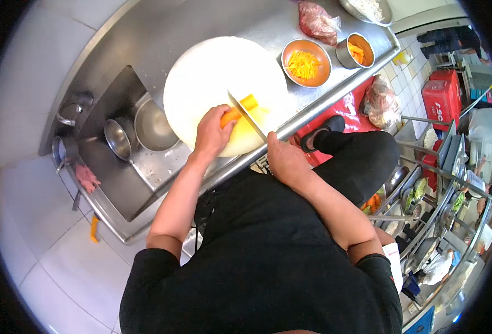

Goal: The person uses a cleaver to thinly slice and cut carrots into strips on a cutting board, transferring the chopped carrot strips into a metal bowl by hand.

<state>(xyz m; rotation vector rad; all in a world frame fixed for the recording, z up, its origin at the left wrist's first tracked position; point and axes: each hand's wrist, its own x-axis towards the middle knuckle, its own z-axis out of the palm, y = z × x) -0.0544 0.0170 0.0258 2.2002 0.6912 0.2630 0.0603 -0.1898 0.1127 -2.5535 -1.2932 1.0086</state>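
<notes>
On a round white cutting board (pixel 201 67), my left hand (pixel 212 131) is closed around a peeled carrot (pixel 230 117), pressing it to the surface. The handle of a knife (pixel 248 117) is in my right hand (pixel 288 161), at the board's near edge. Its blade crosses the carrot, with a thick orange-yellow carrot piece (pixel 249 102) on the far side. Right of the board stands a metal bowl (pixel 286 68) of carrot shreds (pixel 303 64). Beside that bowl is a metal container (pixel 344 54) holding carrot pieces (pixel 356 53).
At left, a sink (pixel 121 183) holds a metal pot (pixel 157 128) and a ladle (pixel 118 139). A plastic bag of reddish food (pixel 317 23) and a bowl of white food (pixel 363 8) sit farther back. Shelves (pixel 441 222) stand at right; another person (pixel 452 42) is at upper right.
</notes>
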